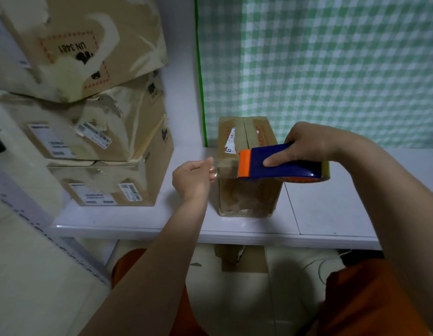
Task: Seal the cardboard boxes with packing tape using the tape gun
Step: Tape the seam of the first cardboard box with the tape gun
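A small brown cardboard box [247, 195] stands on the white table [331, 209], its top flaps closed with a seam down the middle. My right hand [307, 144] grips a blue and orange tape gun [278, 163] above the box's near top edge, index finger stretched along its side. A clear tape roll [325, 172] shows at the gun's right end. My left hand [193, 175] pinches the free end of the clear tape [216, 163] just left of the box's near top corner.
Three worn cardboard boxes [89, 132] are stacked at the left of the table, the top one tilted. A green checked curtain [331, 69] hangs behind. Another brown box [242, 259] lies on the floor under the table edge.
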Available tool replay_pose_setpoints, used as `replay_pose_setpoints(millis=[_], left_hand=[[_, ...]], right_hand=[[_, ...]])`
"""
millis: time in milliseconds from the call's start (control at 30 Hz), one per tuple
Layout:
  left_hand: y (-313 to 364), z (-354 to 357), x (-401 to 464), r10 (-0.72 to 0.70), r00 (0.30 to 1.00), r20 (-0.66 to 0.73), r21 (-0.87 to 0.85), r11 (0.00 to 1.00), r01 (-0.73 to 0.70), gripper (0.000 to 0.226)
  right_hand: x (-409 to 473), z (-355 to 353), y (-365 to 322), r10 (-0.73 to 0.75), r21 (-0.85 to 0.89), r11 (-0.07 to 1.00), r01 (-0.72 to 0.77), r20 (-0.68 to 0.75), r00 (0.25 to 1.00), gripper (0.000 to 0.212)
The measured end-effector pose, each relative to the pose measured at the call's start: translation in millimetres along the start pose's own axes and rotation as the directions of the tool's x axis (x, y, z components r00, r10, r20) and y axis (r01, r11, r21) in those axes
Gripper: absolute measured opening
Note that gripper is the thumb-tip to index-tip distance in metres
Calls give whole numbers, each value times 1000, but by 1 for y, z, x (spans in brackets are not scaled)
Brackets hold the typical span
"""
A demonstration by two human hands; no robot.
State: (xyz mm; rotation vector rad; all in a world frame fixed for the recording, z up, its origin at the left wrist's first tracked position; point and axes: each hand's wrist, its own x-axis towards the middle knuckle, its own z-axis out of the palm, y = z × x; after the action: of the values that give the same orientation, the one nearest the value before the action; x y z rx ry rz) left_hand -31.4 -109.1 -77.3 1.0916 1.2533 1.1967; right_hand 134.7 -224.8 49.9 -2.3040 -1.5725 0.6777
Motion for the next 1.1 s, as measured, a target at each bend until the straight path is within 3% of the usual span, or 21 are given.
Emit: replay_pose_setpoints(millis=[267, 467, 600, 700, 767, 867, 933, 1033, 1100], left_hand=[[-4, 8, 1, 12, 999, -30, 56, 998, -11, 14], [-9, 7, 10, 154, 988, 11, 249, 957, -152, 26], [-11, 5, 20, 224, 969, 104, 548, 800, -244, 36], [-21, -4, 26, -11, 984, 176, 745, 655, -126, 34], [-32, -12, 27, 33, 980, 195, 713, 682, -165, 32], [-30, -16, 25, 366, 916, 165, 435, 806, -401, 16], [-16, -12, 25, 475, 859, 189, 292, 808, -511, 14], [-6, -6, 23, 485, 793, 368, 216, 786, -580, 13], [-9, -6, 21, 417, 789, 452, 213, 808, -549, 22]], right_hand=[[19, 2, -10, 60, -138, 989, -62, -14, 998, 46], [20, 2, -11, 52, -126, 991, -49, 21, 998, 38], [19, 1, -12, 49, -122, 991, -45, 27, 998, 36], [20, 0, -11, 60, -139, 989, -56, 26, 998, 42], [20, 0, -10, 59, -136, 989, -55, 27, 998, 41], [19, 1, -9, 53, -123, 991, -50, 23, 998, 42], [18, 2, -10, 51, -115, 992, -47, 27, 998, 41], [18, 2, -11, 49, -111, 993, -45, 32, 998, 40], [18, 2, -11, 53, -112, 993, -49, 35, 998, 40]])
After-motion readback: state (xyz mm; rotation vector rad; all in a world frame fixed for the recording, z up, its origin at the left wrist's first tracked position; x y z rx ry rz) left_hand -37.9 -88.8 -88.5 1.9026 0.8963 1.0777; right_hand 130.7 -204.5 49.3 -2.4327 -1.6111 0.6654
